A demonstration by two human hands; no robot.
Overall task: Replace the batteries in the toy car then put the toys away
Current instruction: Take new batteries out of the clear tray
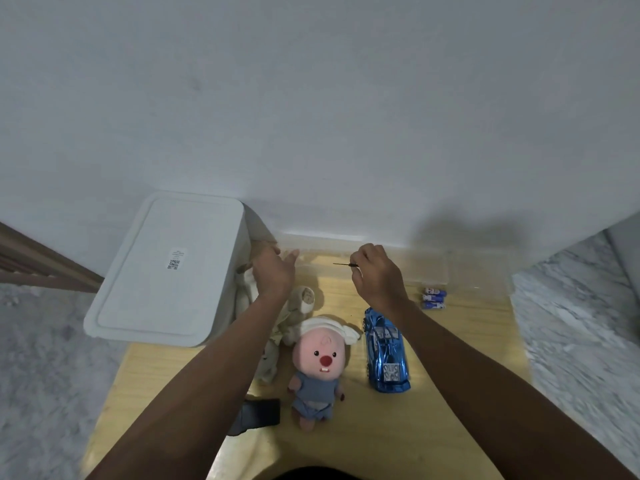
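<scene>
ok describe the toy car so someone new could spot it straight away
Start at the wooden table and look to the right of the pink plush doll. The toy car lies there, below the right hand. It is the only shiny blue thing among soft toys.

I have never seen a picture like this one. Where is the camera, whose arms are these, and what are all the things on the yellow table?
There is no machine here. The one picture comes from a camera worn on a person's head, looking forward and down, so the two arms are that person's own.

The right hand pinches a thin screwdriver. The left hand is open and holds nothing.

On the wooden table lie a blue toy car, a pink plush doll, a beige plush toy partly behind the left arm, three small batteries and a dark object I cannot identify. A white box with its lid on stands at the left. A clear plastic tray sits by the wall.
</scene>
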